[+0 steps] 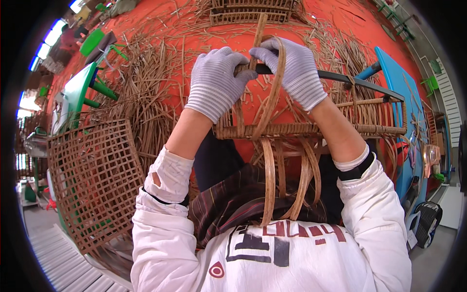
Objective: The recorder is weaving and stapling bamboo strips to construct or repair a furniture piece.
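My left hand [216, 80] and my right hand [289, 70], both in grey striped work gloves, meet at the far side of a half-woven wicker basket [292, 130]. A flat brown rattan strip [276, 90] is pinched between the fingers of both hands at a black metal bar [335, 76] of the basket's frame. One end of a strip sticks up above the fingertips. From my right hand a loop bends down to the wrapped near rim. Several more loose strips hang from that rim over my lap. My fingers partly hide where strip and bar meet.
A woven lattice panel [97, 180] leans at my left by a green table [78, 92]. Piles of loose rattan strips [151, 92] litter the red floor [335, 14]. A blue table [404, 117] stands at my right, and another wicker basket [250, 12] lies ahead.
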### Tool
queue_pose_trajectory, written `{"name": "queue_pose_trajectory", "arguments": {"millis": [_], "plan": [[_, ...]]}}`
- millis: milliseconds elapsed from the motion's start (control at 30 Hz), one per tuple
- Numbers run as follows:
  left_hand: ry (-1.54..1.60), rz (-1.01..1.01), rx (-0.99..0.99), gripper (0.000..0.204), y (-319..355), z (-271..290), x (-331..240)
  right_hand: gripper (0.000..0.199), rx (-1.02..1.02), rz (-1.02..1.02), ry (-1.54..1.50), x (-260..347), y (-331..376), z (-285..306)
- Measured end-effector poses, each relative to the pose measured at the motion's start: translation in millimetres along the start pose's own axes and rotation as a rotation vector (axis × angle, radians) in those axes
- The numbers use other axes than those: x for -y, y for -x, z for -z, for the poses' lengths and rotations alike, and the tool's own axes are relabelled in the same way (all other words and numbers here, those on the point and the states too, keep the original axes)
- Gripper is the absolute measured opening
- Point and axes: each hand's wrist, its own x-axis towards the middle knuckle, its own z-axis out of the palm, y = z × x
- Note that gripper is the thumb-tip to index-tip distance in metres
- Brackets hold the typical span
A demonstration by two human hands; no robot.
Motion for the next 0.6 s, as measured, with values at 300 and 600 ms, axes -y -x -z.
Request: {"name": "queue_pose_trajectory", "arguments": {"millis": [300, 600], "plan": [[0.233, 0.112, 0.014, 0.030, -1.9, -0.3, 1.4, 0.025, -0.004, -0.077, -0.029, 13.0, 3.0, 12.4], [0.430, 0.352, 0.189, 0.028, -14.2, 3.0, 5.4, 0.012, -0.063, -0.028, -0.083, 13.1, 30.3, 19.3]]}}
